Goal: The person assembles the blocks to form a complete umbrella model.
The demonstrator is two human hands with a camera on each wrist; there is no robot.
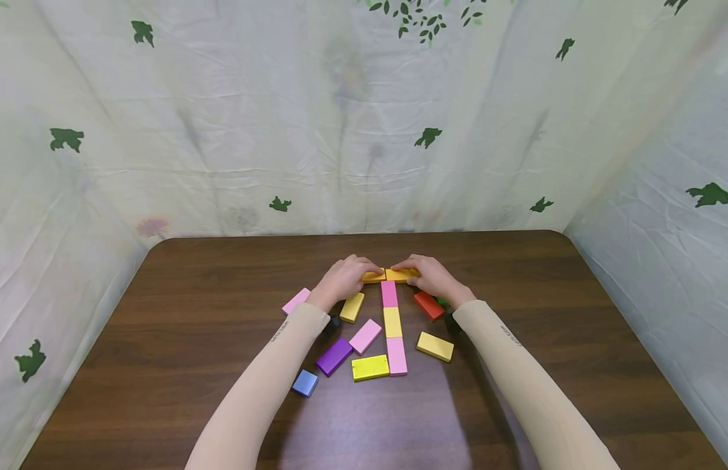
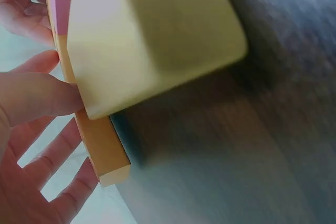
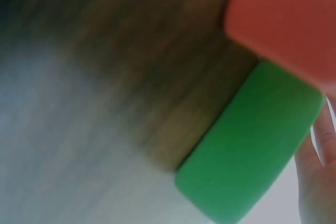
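Two orange blocks lie end to end across the top of a column, forming a T. My left hand [image 1: 345,279] pinches the left orange block [image 1: 373,277], thumb on its near side and fingers beyond it in the left wrist view. On the other side, my right hand [image 1: 435,278] grips the right orange block [image 1: 399,275] with index finger and thumb. Below the joint run a pink block [image 1: 389,294], a yellow block [image 1: 392,322] and a light pink block [image 1: 396,356] in line. Only fingers of the right hand show at the right wrist view's edge.
Left of the column lie yellow [image 1: 352,307], pink [image 1: 365,336], purple [image 1: 335,356], bright yellow [image 1: 370,368] and blue [image 1: 305,383] blocks. A red block [image 1: 428,305], a green block [image 3: 249,145] and a pale yellow block [image 1: 435,346] lie to the right. Cloth hangs behind the table.
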